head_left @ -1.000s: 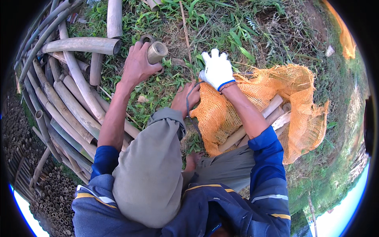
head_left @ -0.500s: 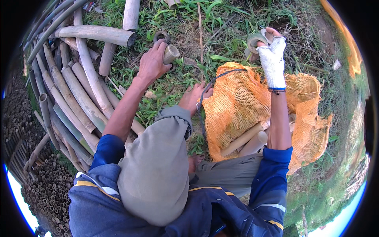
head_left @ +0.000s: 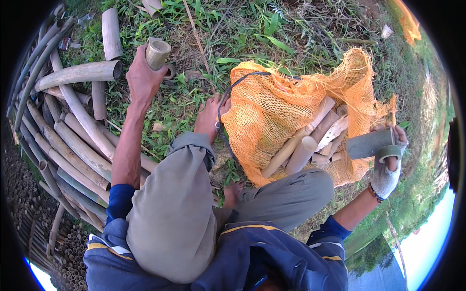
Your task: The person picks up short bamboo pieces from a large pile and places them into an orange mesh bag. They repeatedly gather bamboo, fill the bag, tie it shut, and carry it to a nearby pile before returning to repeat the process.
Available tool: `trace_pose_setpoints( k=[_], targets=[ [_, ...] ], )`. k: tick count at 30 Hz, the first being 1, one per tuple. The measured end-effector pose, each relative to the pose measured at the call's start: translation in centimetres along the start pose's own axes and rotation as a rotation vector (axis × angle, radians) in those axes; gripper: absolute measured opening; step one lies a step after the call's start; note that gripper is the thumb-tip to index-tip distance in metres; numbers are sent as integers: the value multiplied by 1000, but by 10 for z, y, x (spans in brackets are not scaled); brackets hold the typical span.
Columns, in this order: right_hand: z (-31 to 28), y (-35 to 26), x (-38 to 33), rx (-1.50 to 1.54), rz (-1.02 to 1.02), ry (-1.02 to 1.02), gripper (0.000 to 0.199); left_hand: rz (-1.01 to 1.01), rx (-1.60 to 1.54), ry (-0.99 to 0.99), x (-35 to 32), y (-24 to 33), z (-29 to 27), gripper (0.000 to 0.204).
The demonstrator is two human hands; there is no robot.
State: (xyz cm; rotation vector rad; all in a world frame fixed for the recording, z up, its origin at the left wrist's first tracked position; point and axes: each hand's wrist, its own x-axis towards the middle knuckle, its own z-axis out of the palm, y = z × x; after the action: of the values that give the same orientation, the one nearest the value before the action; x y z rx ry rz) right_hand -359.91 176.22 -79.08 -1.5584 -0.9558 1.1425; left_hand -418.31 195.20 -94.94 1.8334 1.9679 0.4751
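From the head camera I see my bare left hand point(head_left: 141, 77) stretched out over the grass, its fingers wrapped around a short, pale tan cut bamboo tube point(head_left: 157, 52). The tube stands nearly upright in the grip, its hollow open end facing up, its wall thin and its cut rim clean. Just beside it on the grass lies a small brownish bamboo ring point(head_left: 169, 72).

My right hand point(head_left: 388, 167), in a white knitted work glove, is out at the far right, past the right edge of the orange mesh sack point(head_left: 272, 111). It is closed on a greyish-green short bamboo section point(head_left: 370, 143) lying roughly level, and a thin greenish bamboo ring point(head_left: 390, 153) sits against the gloved fingers just below it. I cannot tell whether the ring is gripped apart from the section or pressed against it.

The sack lies open on the grass between my knees and the right hand, slumped, with several pale cut bamboo pieces point(head_left: 303, 153) showing through its net, their hollow ends pointing toward me. A bare foot point(head_left: 209, 116) rests at the sack's left edge.

Along the left runs a stack of long grey-tan bamboo poles point(head_left: 73, 140), lying side by side on the ground.
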Motion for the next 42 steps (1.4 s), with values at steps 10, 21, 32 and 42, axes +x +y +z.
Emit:
trace_pose_setpoints(
  k=[10, 21, 32, 42],
  targets=[
    [16, 120, -48, -1169, 16, -287, 64, 140, 277, -86, 18, 6, -4, 69],
    [142, 31, -37, -737, -94, -177, 55, 16, 83, -14, -7, -10, 29, 69],
    [72, 85, -41, -573, 236, 242, 44, 108, -1001, -1000, -73, 256, 57, 99],
    [70, 97, -56, -827, 165, 87, 44, 230, -410, 134, -7, 163, 82, 44]
  ],
)
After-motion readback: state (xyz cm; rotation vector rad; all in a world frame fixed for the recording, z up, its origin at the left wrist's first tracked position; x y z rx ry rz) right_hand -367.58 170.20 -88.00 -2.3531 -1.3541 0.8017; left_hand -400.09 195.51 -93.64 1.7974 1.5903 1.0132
